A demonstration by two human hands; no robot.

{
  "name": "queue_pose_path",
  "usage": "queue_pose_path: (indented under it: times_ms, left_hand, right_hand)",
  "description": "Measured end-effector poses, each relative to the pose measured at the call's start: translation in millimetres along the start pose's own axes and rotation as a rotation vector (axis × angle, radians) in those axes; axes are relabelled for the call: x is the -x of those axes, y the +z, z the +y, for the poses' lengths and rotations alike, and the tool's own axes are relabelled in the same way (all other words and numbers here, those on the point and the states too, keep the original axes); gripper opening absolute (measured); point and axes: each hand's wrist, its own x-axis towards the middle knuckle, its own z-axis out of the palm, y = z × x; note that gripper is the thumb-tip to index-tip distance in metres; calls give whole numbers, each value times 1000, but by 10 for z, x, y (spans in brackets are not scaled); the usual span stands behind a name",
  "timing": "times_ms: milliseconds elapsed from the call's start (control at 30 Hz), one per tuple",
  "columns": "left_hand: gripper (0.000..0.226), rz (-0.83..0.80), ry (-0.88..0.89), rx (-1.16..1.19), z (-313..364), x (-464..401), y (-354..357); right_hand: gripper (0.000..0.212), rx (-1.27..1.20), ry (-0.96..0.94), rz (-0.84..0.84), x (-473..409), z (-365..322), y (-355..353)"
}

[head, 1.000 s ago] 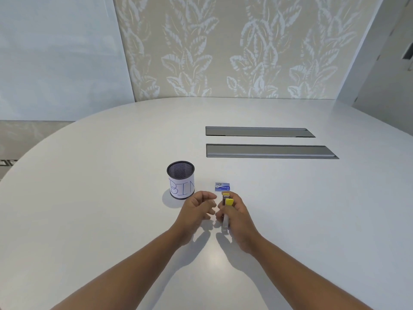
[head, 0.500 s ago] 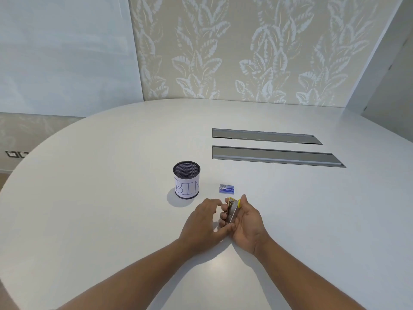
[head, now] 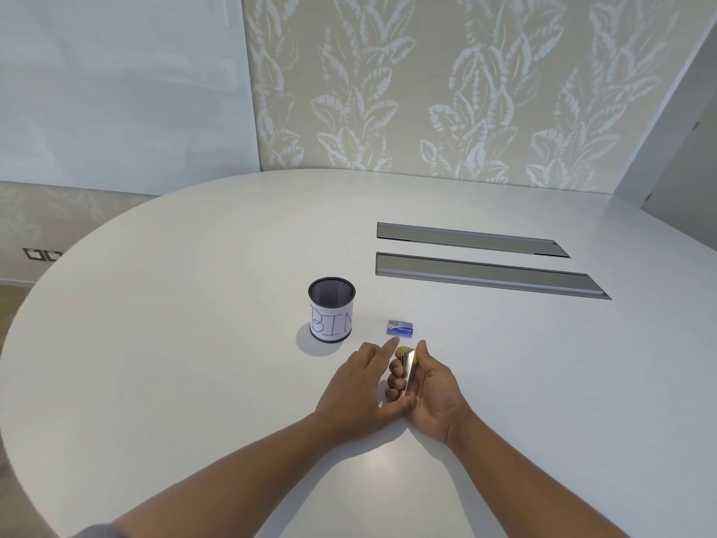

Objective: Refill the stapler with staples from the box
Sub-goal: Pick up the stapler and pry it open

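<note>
The right hand is curled around the stapler, which lies in the palm with its metal side up and its yellow end pointing away from the person. The left hand is open and holds nothing; its fingers are stretched forward beside the stapler, and its thumb touches the near end of it. Whether the stapler is already opened cannot be told, it is too small in the view. The box of staples lies flat on the white table, just beyond the hands. To the left of the box stands a mesh cup with a paper label "BIN". The stapler seems small, stiff and light, with smooth metal that may slip, so it is better held by its two long sides. The staples are probably brittle strips, to be taken gently by the ends.
</note>
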Motion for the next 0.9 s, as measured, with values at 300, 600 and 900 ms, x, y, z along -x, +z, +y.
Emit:
queue_pose_path:
  times_ms: [300, 600, 900]
  left_hand:
    - [82, -2, 6, 14, -16, -3, 8]
    - [85, -16, 6, 26, -24, -1, 3]
    - [89, -38, -13, 53, -14, 10, -18]
  right_hand:
    - [60, 22, 10, -29, 11, -8, -10]
    - [60, 10, 10, -24, 13, 3, -21]
    - [56, 16, -5, -9, 23, 8, -3]
